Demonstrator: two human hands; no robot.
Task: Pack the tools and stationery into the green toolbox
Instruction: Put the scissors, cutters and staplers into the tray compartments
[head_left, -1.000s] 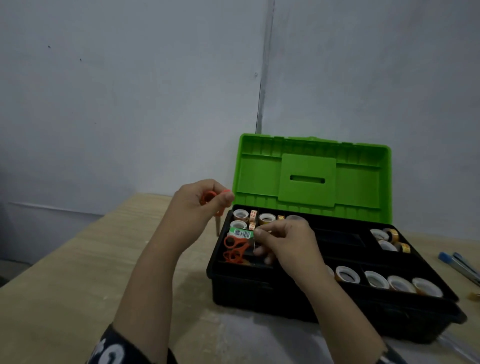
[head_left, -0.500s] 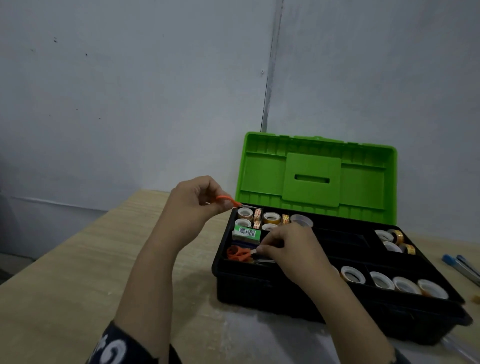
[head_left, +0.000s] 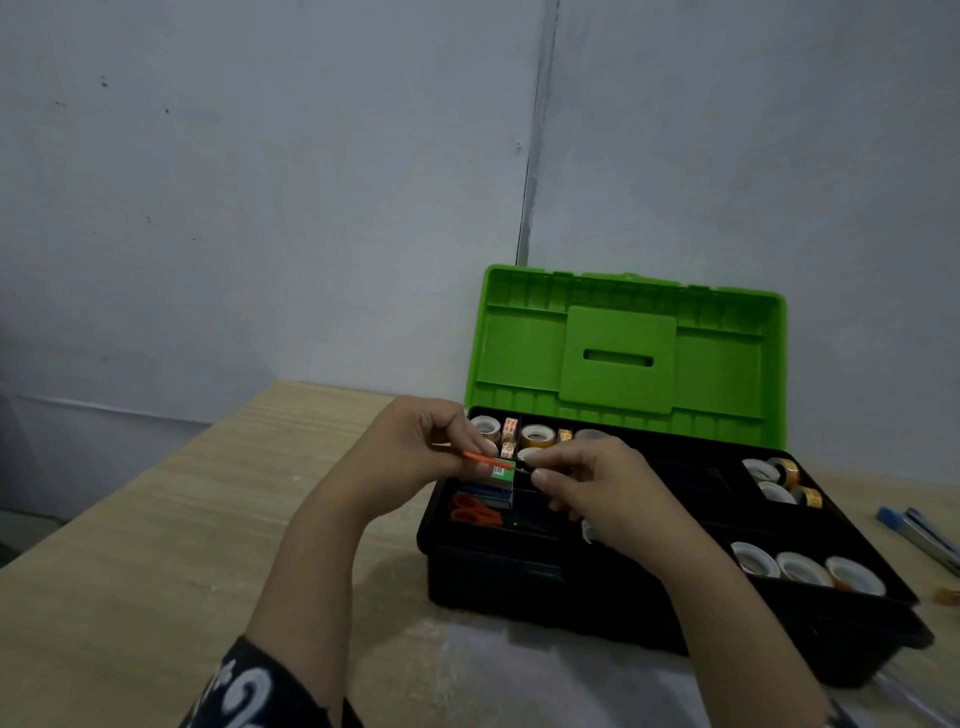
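The green toolbox (head_left: 628, 358) stands open on the table, lid upright, black tray (head_left: 675, 525) inside. My left hand (head_left: 415, 457) pinches a thin orange-handled tool (head_left: 485, 459) just above the tray's left end. My right hand (head_left: 597, 483) holds the tool's dark tip at the other end. Below them lie a green-labelled box (head_left: 500, 475) and orange scissors (head_left: 475, 512) in the left compartment. Several tape rolls (head_left: 537, 435) fill the back-left, right (head_left: 774, 475) and front-right (head_left: 802, 569) compartments.
Blue pens (head_left: 914, 530) lie on the wooden table (head_left: 156, 545) to the right of the toolbox. A small brownish item (head_left: 948, 595) sits at the right edge. The grey wall stands close behind the box.
My right hand rose from the tray's left compartment to meet the left hand and took the tool's tip. The left hand lowered the orange tool toward the tray.
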